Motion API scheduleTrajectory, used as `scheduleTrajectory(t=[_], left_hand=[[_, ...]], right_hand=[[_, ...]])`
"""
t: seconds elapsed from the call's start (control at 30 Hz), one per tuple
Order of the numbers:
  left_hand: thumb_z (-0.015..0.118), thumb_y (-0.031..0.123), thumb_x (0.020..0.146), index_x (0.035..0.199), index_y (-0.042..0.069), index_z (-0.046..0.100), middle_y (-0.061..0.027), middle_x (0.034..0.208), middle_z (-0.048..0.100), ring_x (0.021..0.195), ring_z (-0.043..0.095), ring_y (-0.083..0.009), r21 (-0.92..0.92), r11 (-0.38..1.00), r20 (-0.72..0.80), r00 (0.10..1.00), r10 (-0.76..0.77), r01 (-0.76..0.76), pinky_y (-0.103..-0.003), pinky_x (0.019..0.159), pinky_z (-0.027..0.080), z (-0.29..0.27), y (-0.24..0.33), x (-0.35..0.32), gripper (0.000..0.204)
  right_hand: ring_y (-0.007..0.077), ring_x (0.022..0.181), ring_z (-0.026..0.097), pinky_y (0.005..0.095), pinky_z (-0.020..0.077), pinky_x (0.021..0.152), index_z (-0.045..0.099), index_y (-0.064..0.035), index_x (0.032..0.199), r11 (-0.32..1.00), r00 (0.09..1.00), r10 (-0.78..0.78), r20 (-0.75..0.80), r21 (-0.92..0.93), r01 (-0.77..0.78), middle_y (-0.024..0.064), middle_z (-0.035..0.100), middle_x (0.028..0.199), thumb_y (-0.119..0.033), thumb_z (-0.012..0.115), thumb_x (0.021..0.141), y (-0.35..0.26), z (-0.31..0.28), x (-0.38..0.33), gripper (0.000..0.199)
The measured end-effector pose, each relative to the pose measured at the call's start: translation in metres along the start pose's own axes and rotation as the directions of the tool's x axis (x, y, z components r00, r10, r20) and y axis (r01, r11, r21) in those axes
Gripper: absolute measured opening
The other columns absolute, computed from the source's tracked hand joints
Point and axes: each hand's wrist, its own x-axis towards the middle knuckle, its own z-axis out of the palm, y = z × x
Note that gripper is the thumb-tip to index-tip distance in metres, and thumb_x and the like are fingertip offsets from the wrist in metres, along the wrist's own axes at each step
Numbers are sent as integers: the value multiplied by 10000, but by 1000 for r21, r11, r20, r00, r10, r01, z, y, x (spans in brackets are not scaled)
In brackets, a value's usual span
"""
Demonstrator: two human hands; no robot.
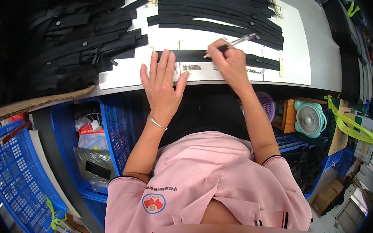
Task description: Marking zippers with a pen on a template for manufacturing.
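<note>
A single black fabric strip lies across the near part of a white board, over dark marks drawn on it. My left hand rests flat with its fingers spread, the fingertips on the strip near its left end. A pen is gripped in my right hand, tilted with its rear end up to the right. Its tip points down at the strip, left of my fingers; whether it touches I cannot tell. Behind, several more black strips lie side by side on the board.
A large heap of black strips covers the table's left side, above a cardboard edge. Blue baskets stand at lower left, one holding bags and a phone. A turquoise fan sits below the table at right.
</note>
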Motion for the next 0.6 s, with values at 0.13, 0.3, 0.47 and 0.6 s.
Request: scheduleTrajectory(t=[0.13,0.3,0.47,0.6], left_hand=[[740,335,943,1459,36,570,-102,1533,545,1499,394,-323,13,1000,3,1000,5,-5,-538,1230,189,1,-1,-1,620],[740,332,943,1461,36,567,-102,1536,542,1501,391,-324,15,1000,3,1000,11,-11,-539,1230,188,1,-1,0,621],[734,334,948,1466,33,559,-104,1541,536,1506,381,-329,20,1000,17,1000,9,-9,-542,1225,192,0,0,0,624],[730,331,952,1470,35,557,-105,1551,525,1510,371,-340,20,1000,21,1000,5,-5,-545,1224,189,-1,1,-1,621]], right_hand=[[55,516,540,256,416,500,721,1,865,999,987,-44,-157,-4,44,14,650,622,-133,681,966,20,-25,-4,172],[44,519,526,250,412,498,711,18,828,990,940,-113,-322,-117,79,0,643,611,-99,689,959,18,-33,-6,178],[62,499,522,252,410,495,700,28,809,991,947,-125,-294,-78,107,-10,648,618,-117,702,955,25,-31,-5,206],[91,469,530,262,413,487,702,8,786,967,952,-177,-252,-225,121,16,650,623,-147,716,946,28,-30,-5,224]])
